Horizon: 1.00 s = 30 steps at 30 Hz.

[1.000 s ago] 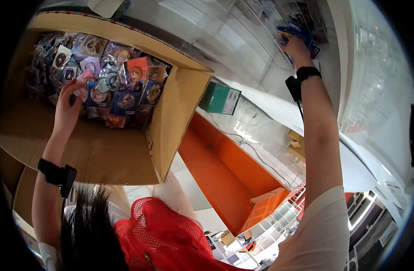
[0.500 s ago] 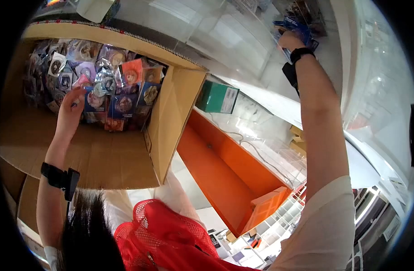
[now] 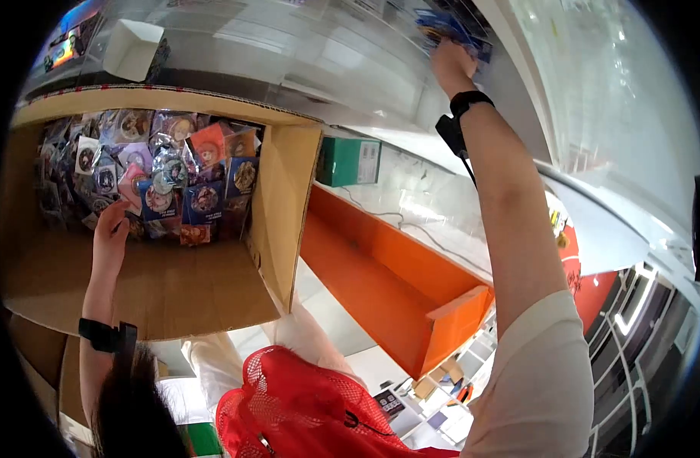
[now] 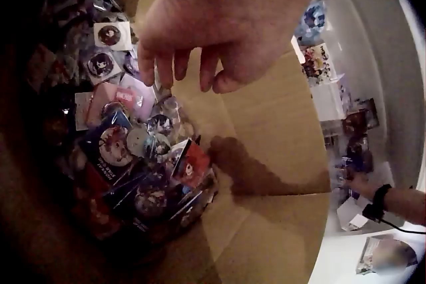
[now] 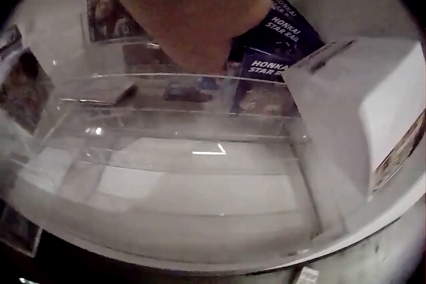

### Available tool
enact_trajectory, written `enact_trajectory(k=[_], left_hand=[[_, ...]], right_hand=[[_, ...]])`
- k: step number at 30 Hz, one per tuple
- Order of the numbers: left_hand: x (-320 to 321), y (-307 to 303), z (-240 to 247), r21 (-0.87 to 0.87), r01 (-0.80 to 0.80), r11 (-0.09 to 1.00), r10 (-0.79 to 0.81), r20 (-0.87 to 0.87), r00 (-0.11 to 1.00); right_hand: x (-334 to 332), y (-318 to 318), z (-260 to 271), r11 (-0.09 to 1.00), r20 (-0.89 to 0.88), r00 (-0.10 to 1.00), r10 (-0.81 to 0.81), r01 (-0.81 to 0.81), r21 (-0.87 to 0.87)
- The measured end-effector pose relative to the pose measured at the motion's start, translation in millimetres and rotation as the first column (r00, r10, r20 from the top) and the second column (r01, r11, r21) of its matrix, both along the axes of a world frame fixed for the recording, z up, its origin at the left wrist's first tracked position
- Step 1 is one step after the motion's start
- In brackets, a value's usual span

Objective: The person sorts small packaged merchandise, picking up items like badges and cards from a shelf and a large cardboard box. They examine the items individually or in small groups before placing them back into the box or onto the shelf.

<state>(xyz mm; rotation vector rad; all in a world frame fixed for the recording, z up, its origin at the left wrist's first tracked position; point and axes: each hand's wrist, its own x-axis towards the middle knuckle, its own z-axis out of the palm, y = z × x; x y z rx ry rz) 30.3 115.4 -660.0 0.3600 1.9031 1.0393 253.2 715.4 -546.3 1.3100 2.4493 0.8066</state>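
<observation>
My left hand (image 3: 111, 233) hovers at the near edge of a pile of badges in clear plastic packets, fingers loosely bent and holding nothing. Nearest its fingertips in the head view is a pink badge packet (image 3: 131, 185), with a blue badge packet (image 3: 160, 200) beside it. The pile lies in a large cardboard box (image 3: 174, 294). My right hand (image 3: 454, 62) reaches into a clear acrylic compartment (image 5: 200, 191), at blue Honkai Star Rail packets (image 5: 266, 67). Its fingers are hidden in the right wrist view, and I cannot tell whether they grip a packet.
A white open box (image 3: 134, 49) stands beyond the cardboard box. To the right are a green box (image 3: 350, 162) and a long orange tray (image 3: 380, 267). A white box (image 5: 359, 91) sits beside the blue packets. A cable (image 3: 399, 220) runs over the pale surface.
The head view has shifted, so the cardboard box sits lower in it. The left hand has drawn back slightly from the pink packet. The right hand stays at the blue packets.
</observation>
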Motion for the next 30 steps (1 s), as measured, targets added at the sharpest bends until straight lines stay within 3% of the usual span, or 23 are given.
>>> enact_trajectory(k=[1, 2, 6, 9, 11, 12, 14, 16, 19, 22, 25, 26, 29, 30], left_hand=[[-1, 1, 5, -0.004, 0.008, 1.0, -0.008, 0.016, 1.0], [-4, 3, 11, -0.007, 0.011, 1.0, -0.01, 0.029, 1.0], [-10, 9, 23, -0.004, 0.039, 0.999, -0.039, 0.041, 0.998], [-13, 15, 22, 0.042, 0.082, 0.996, -0.083, 0.032, 0.996], [-18, 12, 7, 0.135, 0.141, 0.981, -0.143, -0.001, 0.99], [-16, 16, 14, 0.092, 0.145, 0.985, -0.147, 0.024, 0.989], [-6, 29, 32, -0.002, 0.147, 0.989, -0.147, 0.07, 0.987], [1, 34, 36, 0.03, 0.1, 0.995, -0.102, 0.095, 0.99], [5, 36, 43, 0.024, 0.143, 0.989, -0.144, 0.068, 0.987], [6, 34, 45, 0.03, 0.124, 0.992, -0.126, 0.068, 0.99], [9, 34, 45, 0.006, 0.106, 0.994, -0.107, 0.074, 0.992], [11, 37, 48, -0.009, 0.107, 0.994, -0.107, 0.055, 0.993], [18, 44, 43, 0.081, 0.146, 0.986, -0.147, 0.011, 0.989], [20, 50, 42, 0.144, 0.167, 0.975, -0.168, -0.007, 0.986]], right_hand=[[-2, -21, 14, 1.0, 0.058, 0.998, -0.018, 0.019, -0.009], [9, -28, 12, 0.98, -0.14, 0.975, 0.171, -0.155, 0.122], [64, -56, 48, 0.971, -0.439, 0.866, 0.238, -0.201, 0.129], [129, -48, 28, 0.982, -0.57, 0.821, 0.028, -0.13, -0.139], [140, -54, 21, 0.919, -0.529, 0.832, -0.17, -0.061, -0.391], [139, -58, 17, 0.86, -0.492, 0.831, -0.261, -0.031, -0.509], [119, -69, -3, 0.838, -0.471, 0.816, -0.336, 0.031, -0.544], [96, -76, -40, 0.832, -0.549, 0.72, -0.425, 0.073, -0.549], [61, -87, -76, 0.784, -0.48, 0.657, -0.582, 0.297, -0.545], [50, -85, -79, 0.731, -0.433, 0.601, -0.671, 0.442, -0.52], [60, -90, -60, 0.764, -0.682, 0.378, -0.626, 0.123, -0.633], [58, -109, -42, 0.691, -0.688, -0.08, -0.722, -0.152, -0.707], [72, -114, 12, 0.36, -0.228, -0.353, -0.907, -0.372, -0.855], [81, -120, 24, 0.309, -0.162, -0.332, -0.929, -0.459, -0.833]])
